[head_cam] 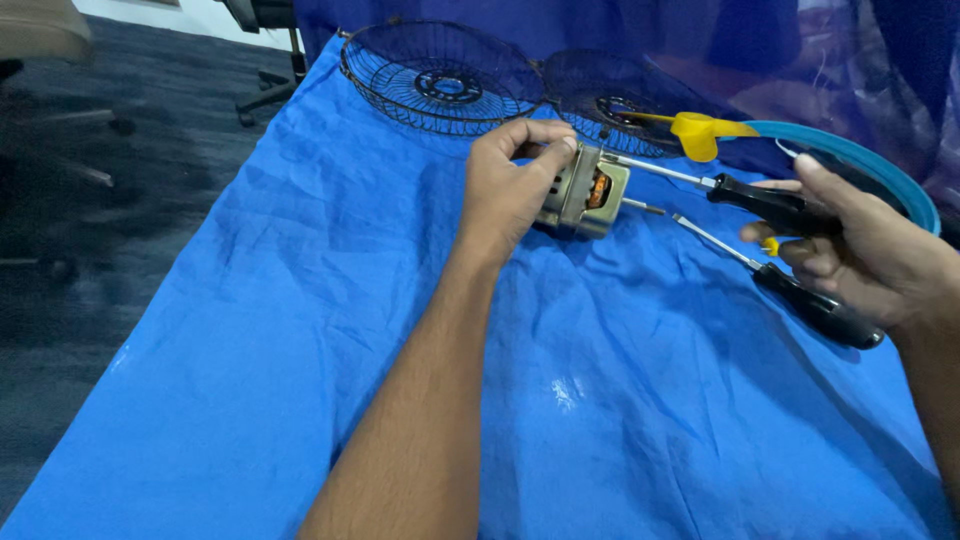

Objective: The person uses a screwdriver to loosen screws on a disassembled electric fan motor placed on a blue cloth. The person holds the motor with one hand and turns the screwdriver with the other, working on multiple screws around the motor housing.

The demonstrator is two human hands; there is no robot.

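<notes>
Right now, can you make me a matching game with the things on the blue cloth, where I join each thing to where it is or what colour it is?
Things:
1. small motor
2. screwdriver with the black handle
3. second screwdriver
4. two wire fan guards

Clues:
A. lying on the blue cloth, under the right hand
B. at the far end of the table, side by side
C. gripped by the left hand
D. held in the right hand, tip at the motor

Pairs: 1-C, 2-D, 3-A, 4-B
</notes>
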